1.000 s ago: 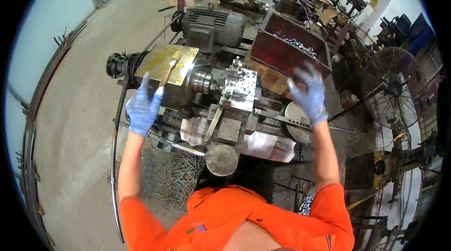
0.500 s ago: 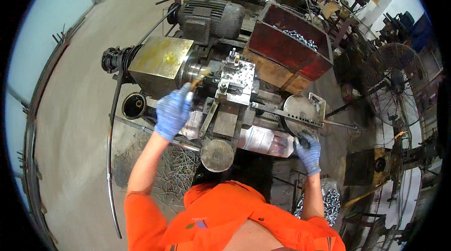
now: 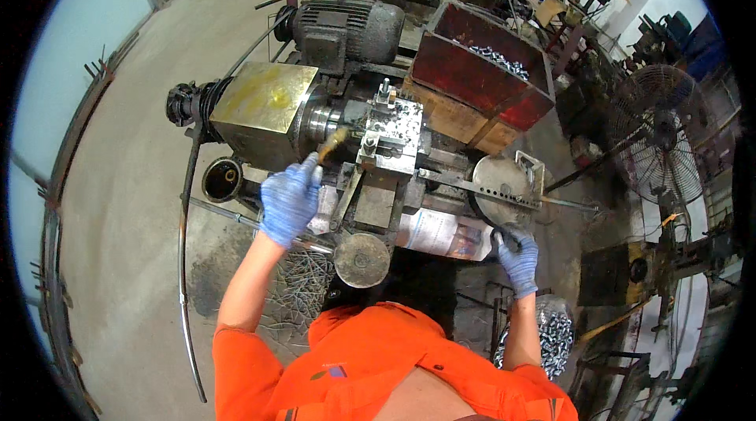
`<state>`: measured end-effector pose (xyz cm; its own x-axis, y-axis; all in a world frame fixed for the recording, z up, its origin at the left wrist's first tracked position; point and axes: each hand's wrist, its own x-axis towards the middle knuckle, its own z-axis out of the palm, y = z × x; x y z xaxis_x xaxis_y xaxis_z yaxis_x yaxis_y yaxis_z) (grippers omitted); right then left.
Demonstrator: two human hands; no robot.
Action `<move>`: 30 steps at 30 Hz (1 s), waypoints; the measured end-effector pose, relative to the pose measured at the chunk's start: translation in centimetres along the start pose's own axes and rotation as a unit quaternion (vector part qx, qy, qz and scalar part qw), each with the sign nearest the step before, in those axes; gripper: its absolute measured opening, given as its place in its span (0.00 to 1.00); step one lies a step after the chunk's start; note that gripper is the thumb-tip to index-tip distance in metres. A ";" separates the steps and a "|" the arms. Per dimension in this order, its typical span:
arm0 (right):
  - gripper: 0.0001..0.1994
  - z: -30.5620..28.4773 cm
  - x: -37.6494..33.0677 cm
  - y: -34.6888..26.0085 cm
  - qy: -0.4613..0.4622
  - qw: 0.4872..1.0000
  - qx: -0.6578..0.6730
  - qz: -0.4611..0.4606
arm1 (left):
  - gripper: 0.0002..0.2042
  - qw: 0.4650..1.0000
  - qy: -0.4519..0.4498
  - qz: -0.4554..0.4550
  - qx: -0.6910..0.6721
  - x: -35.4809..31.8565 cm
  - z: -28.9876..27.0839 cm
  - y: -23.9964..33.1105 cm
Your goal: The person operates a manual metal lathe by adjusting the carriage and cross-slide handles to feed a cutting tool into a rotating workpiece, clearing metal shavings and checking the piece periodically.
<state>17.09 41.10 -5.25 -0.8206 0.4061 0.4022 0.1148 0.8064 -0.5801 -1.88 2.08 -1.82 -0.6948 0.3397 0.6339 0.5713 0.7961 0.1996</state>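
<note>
My left hand (image 3: 289, 202), in a blue knitted glove, is closed around the handle of a small brush (image 3: 332, 143) with yellowish bristles. The bristle end points up and right, beside the shiny round spindle (image 3: 321, 122) of a lathe-like machine. Just right of the bristles stands a metal tool block (image 3: 400, 136) with upright bolts, strewn with dark chips. My right hand (image 3: 518, 263), gloved alike, has its fingers curled at the lower rim of a large round handwheel (image 3: 501, 175). What exactly these fingers grip is partly hidden.
A red bin (image 3: 480, 66) of small metal parts stands behind the tool block, with a motor (image 3: 346, 31) to its left. Thin metal scraps (image 3: 303, 283) litter the floor. A bag of shiny parts (image 3: 555, 338) lies near my right forearm; a fan (image 3: 661, 126) stands at right.
The brush has swung slightly downward beside the spindle, and its bristles look less blurred. My right hand stays at the handwheel. The whole view has shifted a little.
</note>
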 end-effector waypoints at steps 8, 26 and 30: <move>0.12 -3.5 -2.3 1.7 0.037 0.992 -0.108 0.053 | 0.13 0.994 0.076 -0.076 0.009 4.1 -1.7 -4.8; 0.29 -15.9 -18.6 24.7 -0.033 0.762 -0.276 0.584 | 0.23 0.977 0.087 -0.168 0.102 0.9 -6.2 -14.0; 0.29 -14.1 -16.0 28.1 -0.093 0.774 -0.303 0.547 | 0.22 0.975 0.054 -0.118 0.181 1.2 -7.0 -10.5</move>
<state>41.31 63.28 -18.01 -0.1056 0.9656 -0.2375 0.9943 0.0992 -0.0387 -5.61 -9.36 2.12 -0.7264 0.0862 0.6818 0.1955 0.9770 0.0848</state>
